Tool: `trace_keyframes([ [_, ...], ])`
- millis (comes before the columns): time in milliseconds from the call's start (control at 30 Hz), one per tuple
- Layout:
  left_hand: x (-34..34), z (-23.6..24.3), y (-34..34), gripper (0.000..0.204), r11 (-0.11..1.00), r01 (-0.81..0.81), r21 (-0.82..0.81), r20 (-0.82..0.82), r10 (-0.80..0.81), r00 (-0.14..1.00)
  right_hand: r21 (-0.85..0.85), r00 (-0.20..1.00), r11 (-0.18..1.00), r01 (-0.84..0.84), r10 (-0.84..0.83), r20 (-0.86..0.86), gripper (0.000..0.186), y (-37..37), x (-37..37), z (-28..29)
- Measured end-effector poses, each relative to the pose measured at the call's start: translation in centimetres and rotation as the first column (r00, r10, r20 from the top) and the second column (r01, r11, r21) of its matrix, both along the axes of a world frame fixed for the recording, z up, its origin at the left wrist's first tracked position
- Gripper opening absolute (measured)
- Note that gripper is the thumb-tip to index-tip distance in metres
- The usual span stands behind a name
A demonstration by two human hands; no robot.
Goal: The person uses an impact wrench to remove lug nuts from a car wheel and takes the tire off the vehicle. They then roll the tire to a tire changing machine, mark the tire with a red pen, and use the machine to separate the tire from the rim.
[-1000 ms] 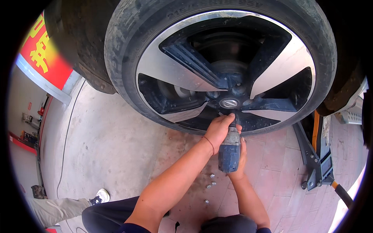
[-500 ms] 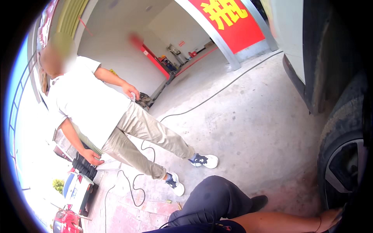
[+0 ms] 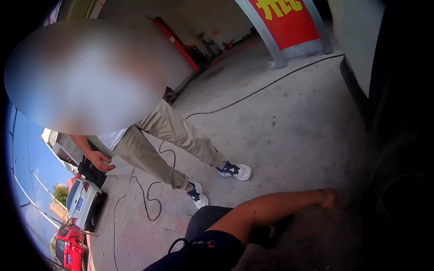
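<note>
My left arm in a dark navy sleeve reaches across from the lower edge. At its end, my left hand (image 3: 329, 198) sits low over the concrete, beside the deep shadow under the vehicle. Its fingers are lost in the dark, so whether it holds anything does not show. Closest to it is the vehicle's wheel (image 3: 398, 194), almost black in the shade. Above that rises the pale vehicle body (image 3: 357, 40) with its dark lower trim. My bent knee (image 3: 203, 221) in dark trousers lies behind the arm. My right hand is out of view.
A person in beige trousers (image 3: 153, 153) and white shoes stands facing me at the left. A black cable (image 3: 253, 94) winds over the concrete floor (image 3: 289, 135). Behind are a red sign panel (image 3: 294, 31), a workshop bay with a red post (image 3: 176, 45), and parked vehicles including a red car (image 3: 70, 246).
My left hand has drawn back leftward and upward from the wheel, and the forearm is now raised. The picture has darkened, leaving the wheel in shadow. The standing person appears slightly further left.
</note>
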State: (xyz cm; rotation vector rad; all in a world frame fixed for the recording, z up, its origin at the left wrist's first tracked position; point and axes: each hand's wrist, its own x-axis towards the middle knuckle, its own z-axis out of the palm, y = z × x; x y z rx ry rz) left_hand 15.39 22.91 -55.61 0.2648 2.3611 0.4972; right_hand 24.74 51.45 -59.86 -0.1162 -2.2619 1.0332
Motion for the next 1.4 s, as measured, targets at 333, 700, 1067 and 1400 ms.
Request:
trace_keyframes([
  [333, -0.2, 2.2, 32.6, 0.048, 0.702, 0.067, 0.709, -0.257, 0.168, 0.952, 0.026, 0.927, 0.932, 0.363, -0.358, -0.112, 0.088, 10.5, 3.0, -7.3],
  [700, 0.4, 3.5, 35.4, 0.039, 0.241, -0.744, 0.624, 0.756, 0.056, 0.652, -0.069, 0.956, 0.958, 0.278, -0.283, -0.080, 0.088, 11.2, 3.1, -2.7],
  [1067, 0.6, 1.8, 35.2, 0.032, 0.255, -0.657, 0.710, 0.688, -0.048, 0.725, -0.124, 0.978, 0.980, 0.155, -0.170, -0.120, 0.092, 11.7, 4.3, -2.8],
  [1400, 0.8, 1.4, 34.7, 0.031, 0.238, -0.650, 0.722, 0.685, -0.111, 0.720, -0.064, 0.948, 0.970, 0.233, -0.242, -0.206, 0.091, 11.7, 3.8, -3.4],
])
